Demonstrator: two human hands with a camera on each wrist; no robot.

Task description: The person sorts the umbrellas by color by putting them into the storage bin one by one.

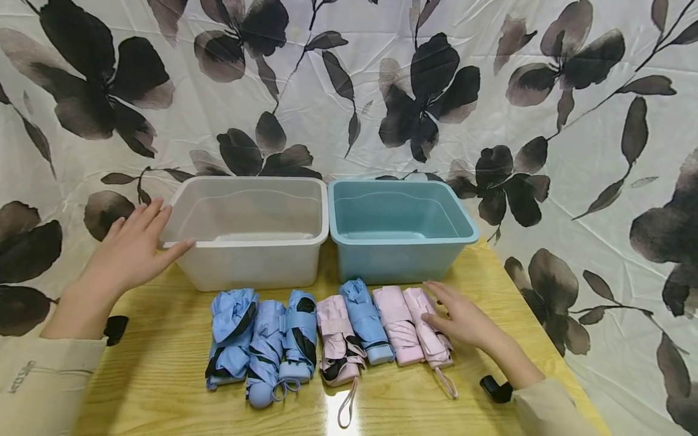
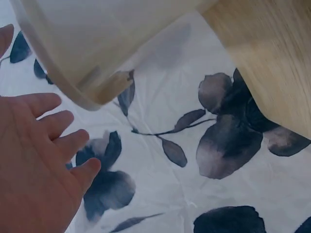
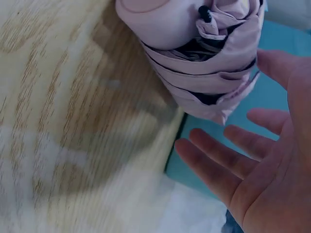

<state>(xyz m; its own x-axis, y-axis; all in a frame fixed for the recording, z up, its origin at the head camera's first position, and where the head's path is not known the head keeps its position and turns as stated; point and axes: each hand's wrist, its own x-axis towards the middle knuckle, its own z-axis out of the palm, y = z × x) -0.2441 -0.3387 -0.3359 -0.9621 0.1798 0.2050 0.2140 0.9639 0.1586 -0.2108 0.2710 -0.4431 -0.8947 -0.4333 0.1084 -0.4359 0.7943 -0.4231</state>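
Observation:
My left hand (image 1: 133, 242) is at the left end of the white bin (image 1: 251, 266), its fingers spread; in the left wrist view a small gap shows between the fingers and the bin's rim (image 2: 87, 103). On the right, my right hand (image 1: 463, 315) is beside the rightmost folded pink umbrella (image 1: 428, 324). Its thumb is close against that umbrella (image 3: 204, 82) in the right wrist view, and its fingers extend loosely without curling round it; contact is hard to tell. Two more pink umbrellas (image 1: 398, 324) and several blue umbrellas (image 1: 265, 345) lie in a row to its left.
A blue bin (image 1: 403, 260) stands right of the white one, rims nearly touching. Both bins are behind the umbrellas on the wooden table (image 1: 163, 387). Floral cloth (image 1: 349, 91) hangs at the back and sides. Wrist straps of the umbrellas trail toward the front.

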